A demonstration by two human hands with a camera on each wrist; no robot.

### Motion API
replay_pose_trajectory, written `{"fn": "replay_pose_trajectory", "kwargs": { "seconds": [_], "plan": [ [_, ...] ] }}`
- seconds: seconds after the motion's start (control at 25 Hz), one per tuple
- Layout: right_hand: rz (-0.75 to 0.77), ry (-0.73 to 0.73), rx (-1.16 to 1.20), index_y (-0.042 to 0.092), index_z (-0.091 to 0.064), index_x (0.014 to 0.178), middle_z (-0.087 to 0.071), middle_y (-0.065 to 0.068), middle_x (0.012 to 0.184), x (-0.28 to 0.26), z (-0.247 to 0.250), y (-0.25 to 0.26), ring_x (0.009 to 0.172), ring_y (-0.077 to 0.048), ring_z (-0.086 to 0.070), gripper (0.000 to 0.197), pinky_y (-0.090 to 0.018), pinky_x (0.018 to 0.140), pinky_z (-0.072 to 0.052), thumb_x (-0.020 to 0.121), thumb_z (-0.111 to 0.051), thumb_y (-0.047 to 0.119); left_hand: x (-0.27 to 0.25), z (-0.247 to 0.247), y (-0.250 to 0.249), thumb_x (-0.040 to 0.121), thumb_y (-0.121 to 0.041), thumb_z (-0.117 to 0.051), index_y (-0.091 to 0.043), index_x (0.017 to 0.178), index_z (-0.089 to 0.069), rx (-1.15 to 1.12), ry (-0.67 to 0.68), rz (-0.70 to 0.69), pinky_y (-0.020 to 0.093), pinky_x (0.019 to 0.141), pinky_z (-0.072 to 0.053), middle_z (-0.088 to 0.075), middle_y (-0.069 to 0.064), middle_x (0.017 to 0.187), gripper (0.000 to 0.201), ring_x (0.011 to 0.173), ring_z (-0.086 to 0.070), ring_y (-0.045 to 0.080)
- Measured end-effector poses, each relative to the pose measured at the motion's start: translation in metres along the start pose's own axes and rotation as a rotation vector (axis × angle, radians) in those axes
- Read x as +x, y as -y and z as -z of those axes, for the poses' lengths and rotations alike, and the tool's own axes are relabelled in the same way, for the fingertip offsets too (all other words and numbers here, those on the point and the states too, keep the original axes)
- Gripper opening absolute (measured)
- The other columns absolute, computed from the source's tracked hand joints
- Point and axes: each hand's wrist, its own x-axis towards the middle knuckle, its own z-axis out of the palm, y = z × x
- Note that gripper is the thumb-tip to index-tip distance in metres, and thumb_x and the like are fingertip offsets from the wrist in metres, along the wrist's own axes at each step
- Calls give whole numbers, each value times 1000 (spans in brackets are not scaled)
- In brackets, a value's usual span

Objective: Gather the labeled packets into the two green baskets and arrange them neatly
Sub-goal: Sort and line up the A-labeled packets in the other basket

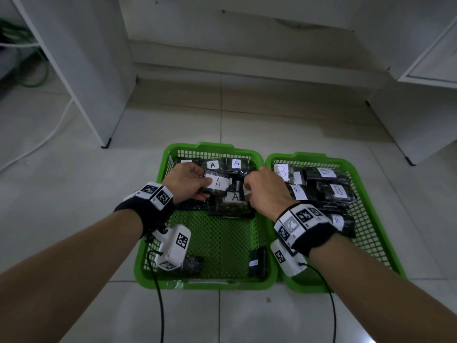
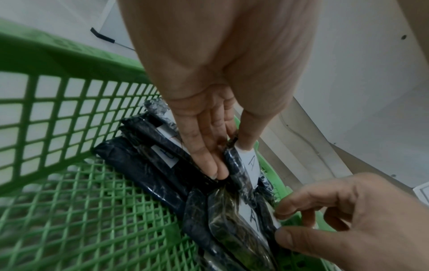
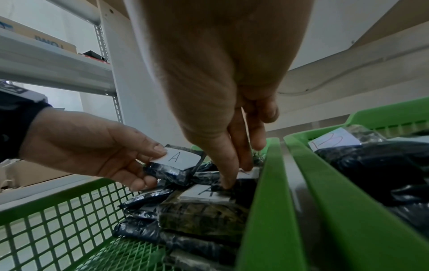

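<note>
Two green baskets stand side by side on the floor. The left basket (image 1: 212, 146) holds dark packets labelled A (image 1: 236, 165); the right basket (image 1: 358, 174) holds packets labelled B (image 1: 336, 190). My left hand (image 1: 201, 185) pinches one A packet (image 1: 217, 184) between thumb and fingers, lifted just above the pile (image 2: 241, 165). My right hand (image 1: 247, 188) reaches down by the left basket's right wall and pinches the label edge of another A packet (image 2: 253, 218); its index finger (image 3: 228, 181) touches that packet. Two more dark packets (image 1: 257, 264) lie at the left basket's near end.
Bare green mesh (image 1: 222, 241) fills the near half of the left basket. A white shelf leg (image 1: 106, 142) stands at the back left, with a white cable (image 1: 37, 144) on the tiles. A white cabinet leg (image 1: 408, 159) stands at the right.
</note>
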Motion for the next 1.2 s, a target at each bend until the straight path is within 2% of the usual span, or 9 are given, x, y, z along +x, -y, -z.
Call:
{"fn": "replay_pose_trajectory", "kwargs": {
  "seconds": [0.28, 0.36, 0.48, 0.64, 0.76, 0.84, 0.96, 1.12, 1.2],
  "plan": [
    [15, 10, -20, 8, -71, 90, -65, -5, 87, 12, 0, 1, 83, -21, -63, 12, -34, 81, -57, 85, -69, -4, -9, 0, -5, 91, 1, -65, 5, 117, -53, -101, 40, 21, 38, 69, -62, -69, 25, 105, 29, 88, -72, 40],
    [31, -39, 73, 12, -70, 100, -64, -1, 99, 13, 5, 2, 97, -20, -61, 19, -31, 87, -53, 82, -75, 9, -11, 4, -8, 91, 2, -64, 8, 118, -52, -137, 27, 16, 37, 68, -62, -67, 29, 109, 29, 90, -71, 43],
    [223, -64, 266, 19, -64, 128, -62, 6, 122, 20, 11, 14, 113, -13, -53, 58, -27, 97, -39, 74, -82, 32, -13, 12, -10, 91, 3, -64, 8, 113, -52, -169, -13, -8, 35, 65, -63, -67, 32, 108, 25, 79, -71, 39],
    [313, -93, 247, 20, -73, 113, -69, 3, 102, 42, 9, 33, 95, -16, -56, 44, -32, 84, -46, 78, -78, 46, -18, 30, -9, 91, 4, -63, 13, 116, -57, -154, -50, -31, 28, 64, -62, -71, 28, 100, 26, 64, -73, 23],
    [286, -140, 206, 24, -72, 93, -67, 7, 87, 61, 6, 45, 84, -15, -54, 36, -32, 73, -47, 71, -70, 53, -16, 56, 0, 89, -4, -66, -3, 113, -68, 239, -303, -257, 27, 75, -60, -76, 9, 92, 24, 75, -73, 17],
    [282, -120, 153, 25, -69, 82, -64, 8, 81, 75, 5, 56, 81, -14, -52, 34, -32, 69, -48, 69, -63, 56, -16, 71, 4, 85, -11, -66, -12, 117, -68, 568, -440, -382, 29, 87, -54, -72, 3, 109, 31, 95, -68, 18],
    [313, -80, 41, 22, -67, 77, -61, 7, 76, 96, 0, 75, 80, -15, -51, 26, -29, 61, -40, 74, -67, 48, -16, 78, 17, 85, -12, -66, -11, 133, -57, 777, -333, -262, 29, 103, -42, -59, 8, 135, 50, 122, -55, 23],
    [321, -52, 2, 18, -60, 73, -57, 4, 76, 109, -18, 86, 81, -16, -52, 21, -32, 71, -51, 84, -71, 33, -14, 76, 30, 86, -9, -63, -10, 134, -57, 783, -311, -270, 26, 100, -42, -59, 8, 135, 49, 123, -55, 24],
    [335, -64, 10, 17, -65, 82, -59, 4, 88, 108, -27, 83, 88, -14, -52, 19, -29, 81, -51, 90, -71, 33, -14, 78, 29, 85, -10, -63, -11, 133, -57, 804, -310, -270, 27, 99, -42, -59, 6, 134, 49, 122, -54, 25]
  ]
}}
